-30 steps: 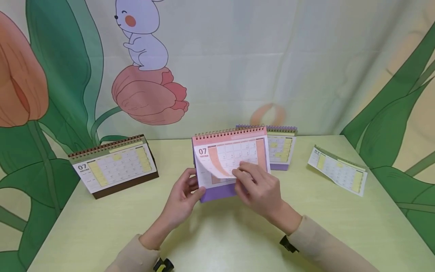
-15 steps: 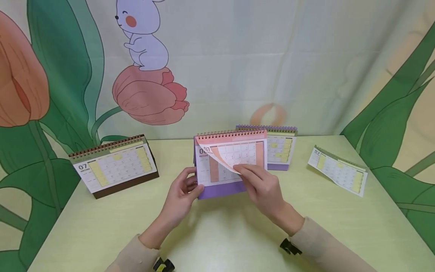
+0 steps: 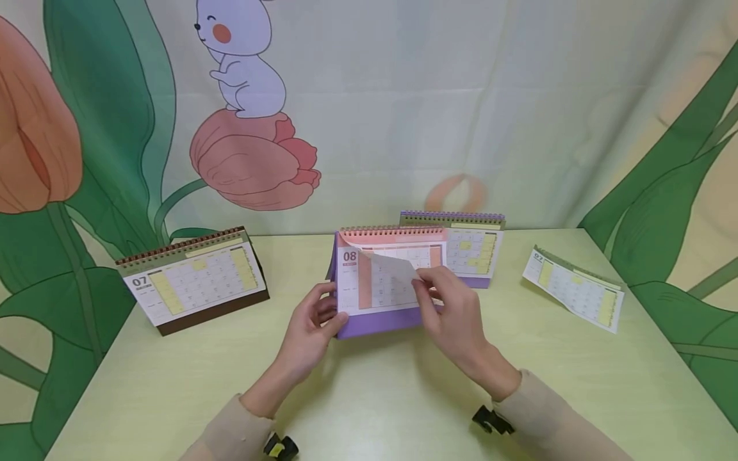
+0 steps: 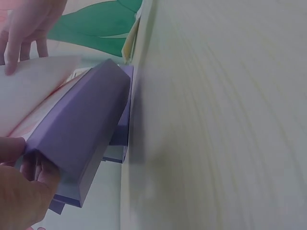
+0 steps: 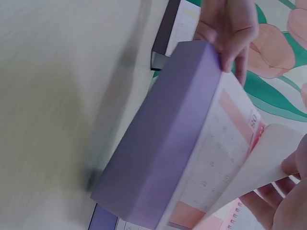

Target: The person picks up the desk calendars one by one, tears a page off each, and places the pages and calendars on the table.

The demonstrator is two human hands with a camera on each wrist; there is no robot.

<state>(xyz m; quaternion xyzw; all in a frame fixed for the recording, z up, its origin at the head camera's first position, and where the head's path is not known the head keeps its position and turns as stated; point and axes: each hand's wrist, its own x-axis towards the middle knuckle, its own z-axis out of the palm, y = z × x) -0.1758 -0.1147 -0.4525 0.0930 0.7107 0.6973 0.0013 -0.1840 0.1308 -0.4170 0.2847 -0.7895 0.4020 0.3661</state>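
Calendar [image 3: 375, 321], spiral-bound, pink header, purple base, leaning back, centre of head view. Page [image 3: 393, 274] lifted, curled diagonally, pale underside showing; 08 sheet [image 3: 348, 288] exposed beneath.

The table [image 3: 375, 400] bears a brown calendar [image 3: 195, 287], purple calendar [image 3: 476, 251] and page [image 3: 576, 291].

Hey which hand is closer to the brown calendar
Your left. The left hand, gripping the pink calendar, is right of the brown calendar; the right hand is farther right, pinching a lifted page.
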